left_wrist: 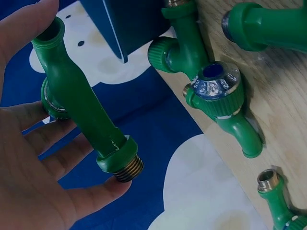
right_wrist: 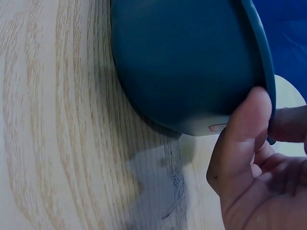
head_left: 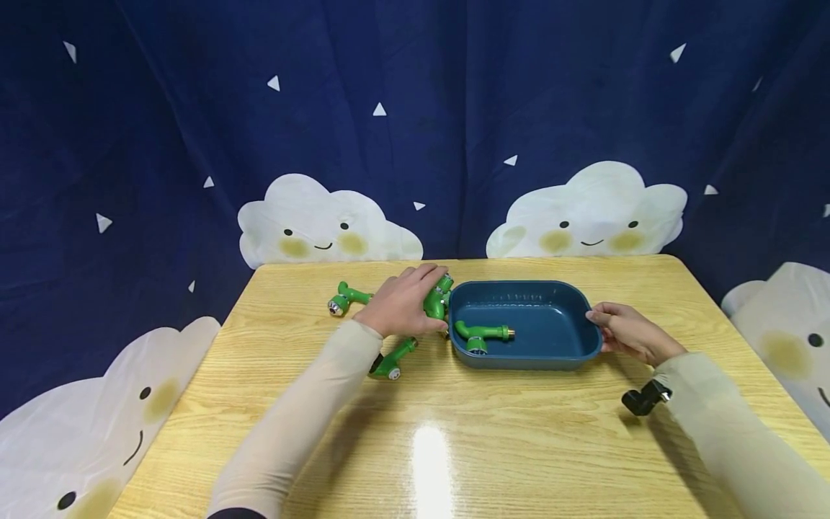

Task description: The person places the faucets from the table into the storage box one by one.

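My left hand (head_left: 403, 299) holds a green plastic tap (left_wrist: 81, 91) just left of a dark blue tub (head_left: 525, 360). In the left wrist view the thumb is at the tap's spout end and a finger touches its threaded end; other fingers pass behind it. My right hand (head_left: 632, 333) pinches the tub's right rim, thumb on the inside, as the right wrist view shows. Inside the tub, at its left, lies another green tap (head_left: 486, 332).
More green taps lie on the wooden table (head_left: 519, 432): one tap (head_left: 350, 296) behind the left wrist, another tap (head_left: 394, 360) in front of it. A black camera mount (head_left: 643, 398) sits at the right wrist. A dark blue curtain (head_left: 415, 144) with clouds hangs behind.
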Tool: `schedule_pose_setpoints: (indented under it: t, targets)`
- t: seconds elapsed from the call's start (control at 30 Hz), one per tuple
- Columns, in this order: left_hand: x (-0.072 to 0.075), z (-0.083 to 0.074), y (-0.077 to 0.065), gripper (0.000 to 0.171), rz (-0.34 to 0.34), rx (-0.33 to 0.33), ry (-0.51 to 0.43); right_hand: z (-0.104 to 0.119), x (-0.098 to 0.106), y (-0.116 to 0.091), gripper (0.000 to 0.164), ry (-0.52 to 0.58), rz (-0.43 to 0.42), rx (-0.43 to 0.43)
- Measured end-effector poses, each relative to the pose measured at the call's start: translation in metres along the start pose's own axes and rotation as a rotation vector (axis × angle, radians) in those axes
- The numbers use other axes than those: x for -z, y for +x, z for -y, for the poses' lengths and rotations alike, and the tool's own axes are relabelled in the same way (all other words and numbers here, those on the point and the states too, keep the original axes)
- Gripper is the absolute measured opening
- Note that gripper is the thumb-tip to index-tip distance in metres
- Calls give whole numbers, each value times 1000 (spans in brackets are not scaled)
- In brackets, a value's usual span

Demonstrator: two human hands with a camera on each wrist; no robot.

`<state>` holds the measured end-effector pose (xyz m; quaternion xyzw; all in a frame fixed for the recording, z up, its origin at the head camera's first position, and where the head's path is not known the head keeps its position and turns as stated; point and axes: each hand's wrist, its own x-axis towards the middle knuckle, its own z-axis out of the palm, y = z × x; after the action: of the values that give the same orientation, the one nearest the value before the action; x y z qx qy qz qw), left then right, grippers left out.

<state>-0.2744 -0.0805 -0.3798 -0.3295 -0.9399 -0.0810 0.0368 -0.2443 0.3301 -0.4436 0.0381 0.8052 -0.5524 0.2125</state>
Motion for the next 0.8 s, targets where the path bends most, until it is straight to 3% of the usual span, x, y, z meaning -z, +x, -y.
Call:
schedule_pose_setpoints:
  t: [0.8]
  targets:
    - [5,-28,28,99,70,-46,71,-1,1,2,22,-11,-1,17]
